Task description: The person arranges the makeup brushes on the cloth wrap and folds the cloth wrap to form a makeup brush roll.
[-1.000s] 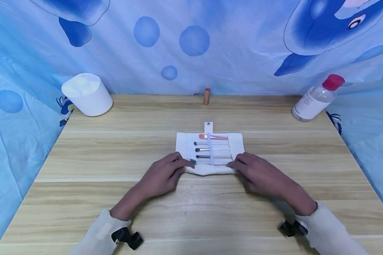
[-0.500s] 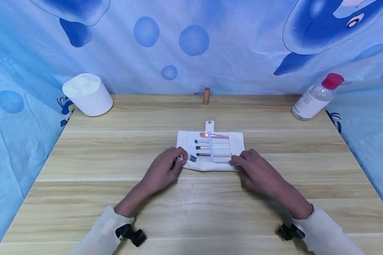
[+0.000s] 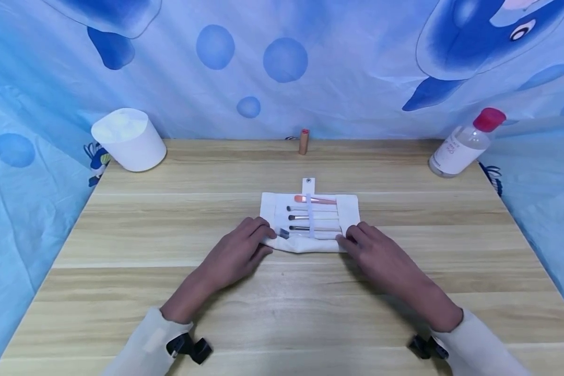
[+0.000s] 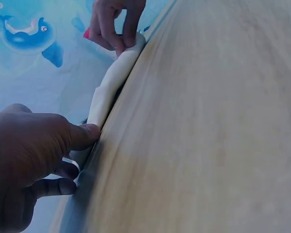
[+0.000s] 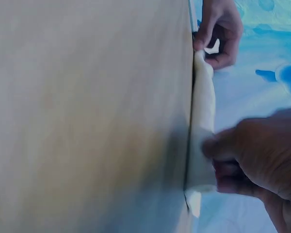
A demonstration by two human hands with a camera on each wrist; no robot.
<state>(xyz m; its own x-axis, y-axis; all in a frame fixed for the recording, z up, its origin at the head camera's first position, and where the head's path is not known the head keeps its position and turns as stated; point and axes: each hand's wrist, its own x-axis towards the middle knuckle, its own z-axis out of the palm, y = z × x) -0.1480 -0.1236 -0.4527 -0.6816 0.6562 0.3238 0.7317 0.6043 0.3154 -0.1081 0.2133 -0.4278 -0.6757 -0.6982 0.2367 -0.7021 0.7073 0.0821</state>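
A white makeup brush roll [image 3: 269,204] lies partly unrolled in the middle of the table, its snap tab [image 3: 308,186] pointing away from me. Several makeup brushes [image 3: 315,217] lie across it under a pale elastic band. The near edge is folded into a thick roll, seen end to end in both wrist views. My left hand [image 3: 239,253] pinches the left end of that fold, thumb [image 4: 87,133] on the near side. At the other end my right hand [image 3: 383,256] grips the fold between thumb [image 5: 220,145] and fingers; its fingertips are partly hidden.
A white cylindrical container [image 3: 130,141] stands at the table's back left corner. A small brown tube [image 3: 303,142] stands upright at the back edge. At the back right is a clear bottle [image 3: 459,149] with a red cap. A blue patterned curtain [image 3: 338,68] hangs behind the table.
The rolled near edge has shifted slightly away from me. My left fingers moved off the nearest brush to the left end, curled there, then flattened again. My right hand stays at its end.
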